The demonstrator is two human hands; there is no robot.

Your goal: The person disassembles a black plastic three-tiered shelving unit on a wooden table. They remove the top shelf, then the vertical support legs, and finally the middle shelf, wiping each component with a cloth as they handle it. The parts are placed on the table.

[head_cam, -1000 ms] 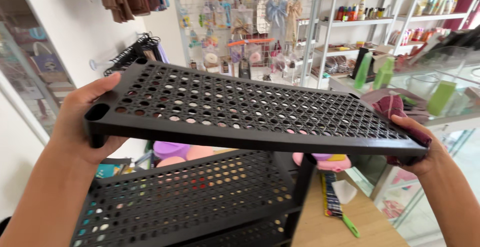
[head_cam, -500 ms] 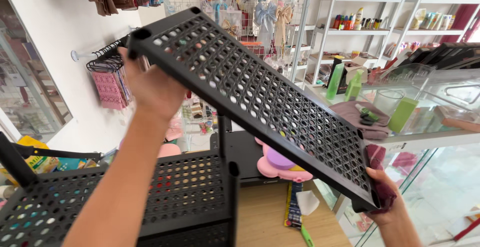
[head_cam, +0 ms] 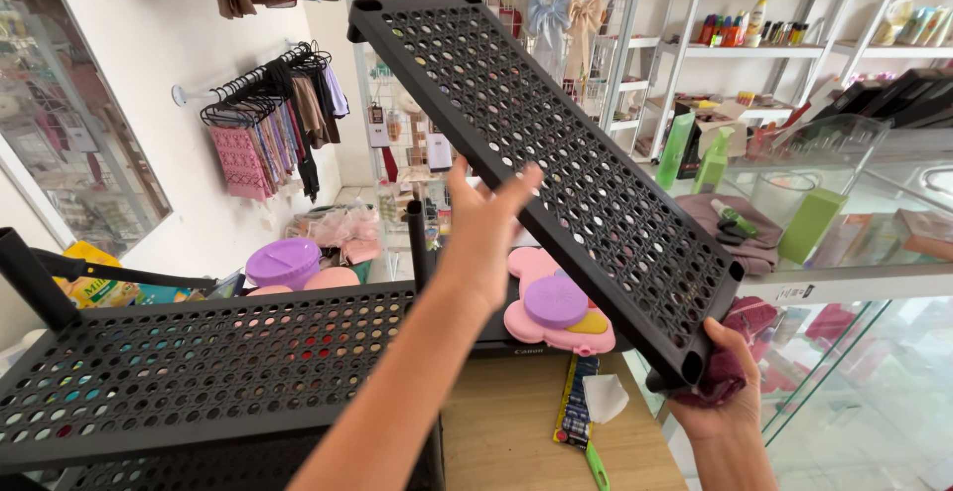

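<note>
Item: black perforated shelf panel (head_cam: 556, 168), tilted aloft over the rack (head_cam: 199, 372); I judge it rigid, light; right hand (head_cam: 720, 392) clasps its lower corner with a maroon cloth (head_cam: 740, 352), left hand (head_cam: 486, 233) spread beneath its edge.

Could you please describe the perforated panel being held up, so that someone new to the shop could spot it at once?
Start at the black rack at lower left, then look up and right. A loose black perforated panel slants steeply in the air, its lower corner gripped by the right hand along with a dark red cloth, the left hand open at its edge. Unlike the rack's level shelf, it is tilted and unattached.
</note>
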